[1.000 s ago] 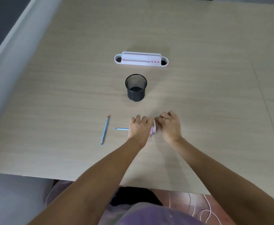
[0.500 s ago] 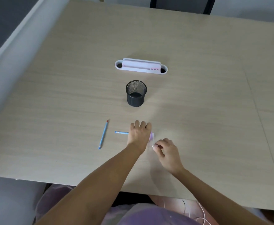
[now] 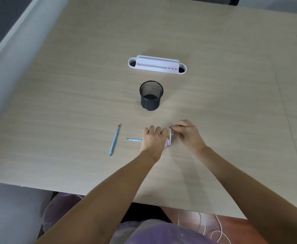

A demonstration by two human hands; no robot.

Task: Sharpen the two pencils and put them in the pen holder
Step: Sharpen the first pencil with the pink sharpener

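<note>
My left hand is closed around a pink and white sharpener on the table. A blue pencil sticks out to the left of that hand, its other end hidden under it. My right hand pinches a small part at the sharpener's right side, near its top. A second blue pencil with a red tip lies loose on the table to the left. The black mesh pen holder stands upright and looks empty, beyond my hands.
A white and pink desk organiser lies behind the pen holder. The wooden table ends at a near edge by my lap and at a grey wall on the left. White cables lie on the floor below.
My right hand has come back up from the near side of the sharpener to its far right side, circling as at a crank. My left hand stays on the sharpener.
</note>
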